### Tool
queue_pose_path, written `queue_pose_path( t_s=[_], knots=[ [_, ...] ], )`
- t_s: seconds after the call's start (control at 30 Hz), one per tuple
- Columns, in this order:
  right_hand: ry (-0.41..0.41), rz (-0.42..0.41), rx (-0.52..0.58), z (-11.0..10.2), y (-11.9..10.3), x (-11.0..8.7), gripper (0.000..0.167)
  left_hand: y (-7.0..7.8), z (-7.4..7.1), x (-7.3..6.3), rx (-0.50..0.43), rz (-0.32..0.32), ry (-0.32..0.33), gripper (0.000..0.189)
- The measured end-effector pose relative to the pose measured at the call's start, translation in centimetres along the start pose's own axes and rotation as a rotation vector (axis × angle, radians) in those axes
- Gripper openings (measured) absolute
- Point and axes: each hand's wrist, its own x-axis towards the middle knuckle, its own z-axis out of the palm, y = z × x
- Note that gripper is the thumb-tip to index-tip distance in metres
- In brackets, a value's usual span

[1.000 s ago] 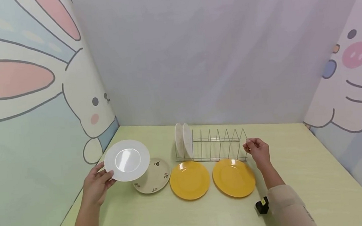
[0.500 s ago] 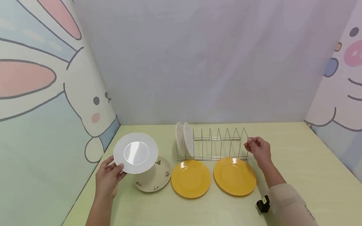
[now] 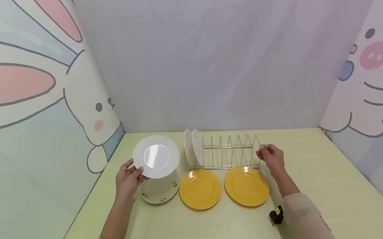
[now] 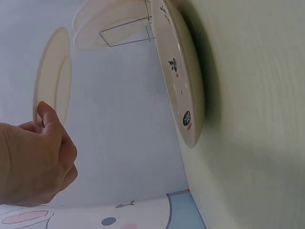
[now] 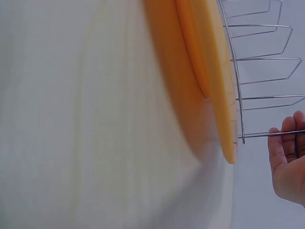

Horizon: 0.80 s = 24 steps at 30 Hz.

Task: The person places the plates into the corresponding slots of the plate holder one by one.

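Observation:
My left hand (image 3: 127, 185) pinches the near left rim of a white plate (image 3: 157, 157), thumb on top and fingers beneath. That plate hangs tilted above a cream plate with a small flower pattern (image 3: 161, 194), hiding its far part. In the left wrist view the white plate (image 4: 53, 78) is seen nearly edge-on, away from the table. At the right end of a wire dish rack (image 3: 223, 167), my right hand (image 3: 274, 160) holds the end wire. The right wrist view shows its fingers (image 5: 289, 138) at that wire. Two white plates (image 3: 198, 148) stand upright in the rack's left slots.
Two yellow plates lie flat in front of the rack, a left one (image 3: 200, 190) and a right one (image 3: 246, 186). Behind the table (image 3: 200, 231) rises a grey wall (image 3: 213, 57). A rabbit-printed wall (image 3: 33, 169) borders the left side, a pig-printed wall (image 3: 374, 120) the right.
My left hand has carried the white plate rightward and slightly away from me, over the flower-patterned plate and closer to the rack. My right hand has stayed at the rack's end.

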Motion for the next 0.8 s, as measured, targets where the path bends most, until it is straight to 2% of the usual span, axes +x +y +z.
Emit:
queue_pose_path(
  t_s=[0.17,0.5,0.63,0.8],
  knots=[
    [0.0,0.005,-0.016,0.1,0.1,0.0,0.034,-0.2,1.5,0.2,0.019,-0.002,-0.023,0.05],
    [-0.009,-0.017,0.01,0.1,0.2,0.0,0.019,-0.7,4.2,0.6,0.009,0.015,-0.054,0.045],
    [-0.002,0.001,0.0,0.0,0.2,-0.1,0.021,-0.9,5.4,0.8,0.015,0.016,-0.064,0.043],
    [0.002,-0.015,-0.005,0.0,0.2,0.1,0.023,-1.0,6.5,1.0,-0.004,0.04,-0.079,0.042]
  ],
)
